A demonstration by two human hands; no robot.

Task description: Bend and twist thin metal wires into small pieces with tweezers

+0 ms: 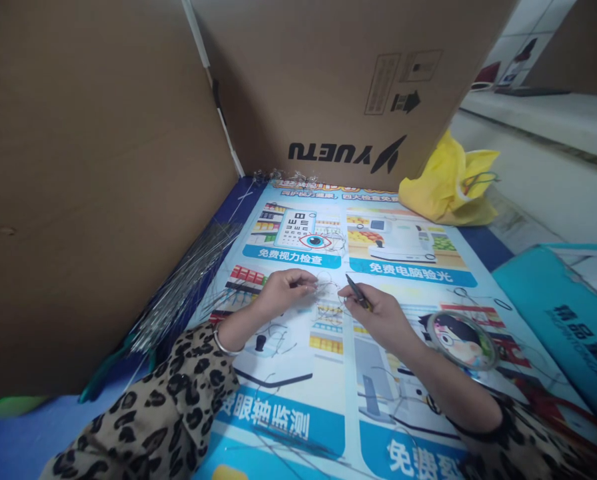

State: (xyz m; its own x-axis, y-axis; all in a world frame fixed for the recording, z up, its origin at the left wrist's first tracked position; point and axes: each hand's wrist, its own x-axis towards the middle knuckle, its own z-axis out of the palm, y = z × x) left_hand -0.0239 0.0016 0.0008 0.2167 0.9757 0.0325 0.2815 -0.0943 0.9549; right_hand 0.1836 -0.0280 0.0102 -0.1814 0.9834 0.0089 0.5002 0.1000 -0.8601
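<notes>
In the middle of the printed poster, my left hand [291,288] pinches a thin wire [327,285] between thumb and fingertips. The wire appears bent into a loop and spans the gap to my other hand. My right hand [373,308] is closed around a small dark, pointed tool [357,291] with a bit of yellow on its grip; its exact kind cannot be made out. Its tip points up and left, away from my palm. The right fingertips are also at the wire's end. Loose pieces of wire lie on the poster below both hands.
A bundle of straight wires [181,293] lies on the left beside teal handles [106,370]. Tall cardboard [328,87] stands left and behind. On the right are a tape roll [431,328], a yellow bag [446,183] and a teal box [543,293]. Small wire pieces [296,178] sit at the back.
</notes>
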